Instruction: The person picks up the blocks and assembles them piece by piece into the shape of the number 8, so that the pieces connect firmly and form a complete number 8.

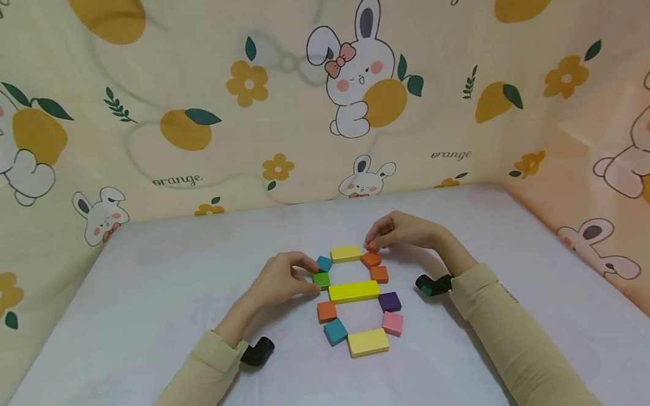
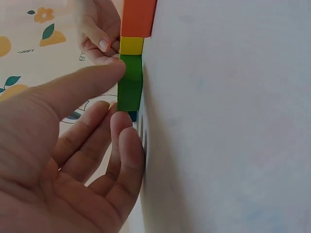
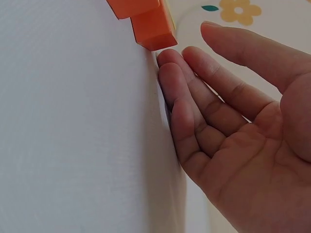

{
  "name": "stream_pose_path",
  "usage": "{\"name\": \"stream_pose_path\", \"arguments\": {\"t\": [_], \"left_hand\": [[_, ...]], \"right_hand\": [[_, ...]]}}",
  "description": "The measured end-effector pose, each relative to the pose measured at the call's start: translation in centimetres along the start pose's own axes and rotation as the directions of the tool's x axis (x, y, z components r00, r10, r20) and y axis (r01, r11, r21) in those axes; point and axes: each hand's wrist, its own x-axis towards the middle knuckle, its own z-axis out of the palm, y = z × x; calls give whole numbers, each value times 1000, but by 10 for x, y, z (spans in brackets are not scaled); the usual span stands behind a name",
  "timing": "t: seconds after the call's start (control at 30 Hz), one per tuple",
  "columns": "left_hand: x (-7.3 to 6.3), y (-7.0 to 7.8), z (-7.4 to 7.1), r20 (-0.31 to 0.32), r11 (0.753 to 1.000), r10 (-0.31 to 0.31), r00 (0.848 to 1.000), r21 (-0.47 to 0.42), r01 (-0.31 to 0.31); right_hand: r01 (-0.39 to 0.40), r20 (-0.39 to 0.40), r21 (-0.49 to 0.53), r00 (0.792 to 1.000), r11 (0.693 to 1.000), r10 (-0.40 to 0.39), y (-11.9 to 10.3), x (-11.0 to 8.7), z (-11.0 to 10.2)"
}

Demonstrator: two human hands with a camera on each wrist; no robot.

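Note:
In the head view, colored blocks lie in a figure-eight outline on the white table. My left hand (image 1: 282, 277) is at its left side, thumb and index finger pinching the green block (image 1: 321, 281). A blue block (image 1: 324, 264) sits just beyond the green one, by the index fingertip. In the left wrist view the thumb lies against the green block (image 2: 130, 82). My right hand (image 1: 400, 229) is at the upper right, beside an orange block (image 1: 371, 259). The right wrist view shows its fingers loosely bent, holding nothing, close to the orange block (image 3: 154, 29).
A long yellow block (image 1: 354, 291) crosses the middle, with pale yellow blocks at the top (image 1: 346, 254) and bottom (image 1: 368, 343). Orange (image 1: 327, 312), teal (image 1: 335, 332), purple (image 1: 389, 302) and pink (image 1: 392, 323) blocks form the lower sides. A patterned cloth (image 1: 299, 124) hangs behind the table (image 1: 172, 333).

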Motion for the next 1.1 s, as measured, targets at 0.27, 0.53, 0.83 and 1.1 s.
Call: {"name": "stream_pose_path", "arguments": {"t": [0.27, 0.53, 0.83, 1.1], "left_hand": [[-1, -2, -2, -19, 1000, 17, 1000, 3, -17], [1, 0, -6, -61, 1000, 17, 998, 13, -16], [-5, 8, -27, -155, 995, 55, 986, 90, -42], [-25, 4, -45, -164, 986, 62, 985, 163, -35]], "right_hand": [[-12, -2, 32, 1000, 999, 12, 0, 0, 2], [-33, -26, 17, 999, 999, 33, -3, 2, 3], [-46, -111, -16, 993, 999, 44, -7, 1, 5], [-56, -252, -22, 967, 998, 49, -16, -10, 9]]}}
